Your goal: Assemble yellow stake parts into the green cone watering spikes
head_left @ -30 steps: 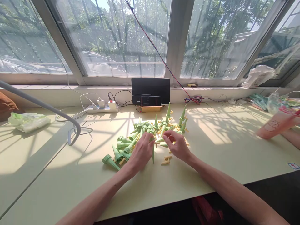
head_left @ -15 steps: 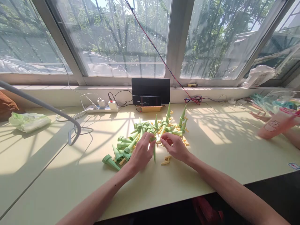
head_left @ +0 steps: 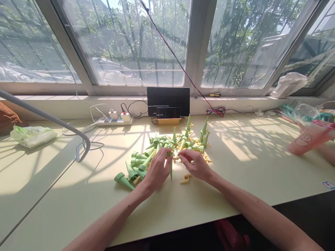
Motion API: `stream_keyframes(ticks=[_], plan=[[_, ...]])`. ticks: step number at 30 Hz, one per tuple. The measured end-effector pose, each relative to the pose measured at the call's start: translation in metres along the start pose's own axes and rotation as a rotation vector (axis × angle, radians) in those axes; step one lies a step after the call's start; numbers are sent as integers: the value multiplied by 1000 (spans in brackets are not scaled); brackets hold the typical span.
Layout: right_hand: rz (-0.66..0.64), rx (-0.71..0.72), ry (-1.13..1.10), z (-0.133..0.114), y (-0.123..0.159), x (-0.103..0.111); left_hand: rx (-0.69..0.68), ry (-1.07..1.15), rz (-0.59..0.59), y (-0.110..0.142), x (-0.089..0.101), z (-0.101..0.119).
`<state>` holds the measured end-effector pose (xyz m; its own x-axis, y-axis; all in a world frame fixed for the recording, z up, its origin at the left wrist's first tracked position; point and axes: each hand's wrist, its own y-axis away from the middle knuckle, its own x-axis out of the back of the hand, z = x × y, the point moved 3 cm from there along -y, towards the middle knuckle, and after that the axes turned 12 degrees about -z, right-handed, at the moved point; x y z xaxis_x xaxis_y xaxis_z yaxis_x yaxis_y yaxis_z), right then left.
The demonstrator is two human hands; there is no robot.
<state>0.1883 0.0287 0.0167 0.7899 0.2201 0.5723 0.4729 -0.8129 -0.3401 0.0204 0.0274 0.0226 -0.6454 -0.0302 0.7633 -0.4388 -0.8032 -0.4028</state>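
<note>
My left hand (head_left: 157, 170) is closed around the top of a green watering spike (head_left: 171, 171), whose tip points down toward the table. Just to its right, my right hand (head_left: 195, 163) pinches a small yellow valve piece (head_left: 176, 158) at the head of that spike. Fingers partly hide where the two parts meet. Behind and left of my hands lies a heap of green spikes (head_left: 138, 162) mixed with yellow valve pieces. A few loose yellow pieces (head_left: 185, 179) rest on the table below my right hand.
A black tablet (head_left: 168, 97) and a phone (head_left: 168, 113) stand behind the heap. A power strip (head_left: 115, 119), a grey curved bar (head_left: 52, 116) and a wipes packet (head_left: 32, 136) are on the left. At right, another person's hand is near a pink cup (head_left: 305, 139).
The yellow piece now shows between my fingertips, and the spike in my left hand has shifted slightly left. At the right edge, the other person's hand and a clear plastic bag have moved.
</note>
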Motion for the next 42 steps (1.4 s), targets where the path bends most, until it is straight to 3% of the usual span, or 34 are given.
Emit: stream_keyframes(ticks=[13,24,42], plan=[[69,11,65,1,0,1,11,9,19,1,2,-1],[-32,36,18,0,0,-3,-23,10,43,0,0,-1],[-8,-27,-69,3,1,-2,-49,8,57,-1,2,1]])
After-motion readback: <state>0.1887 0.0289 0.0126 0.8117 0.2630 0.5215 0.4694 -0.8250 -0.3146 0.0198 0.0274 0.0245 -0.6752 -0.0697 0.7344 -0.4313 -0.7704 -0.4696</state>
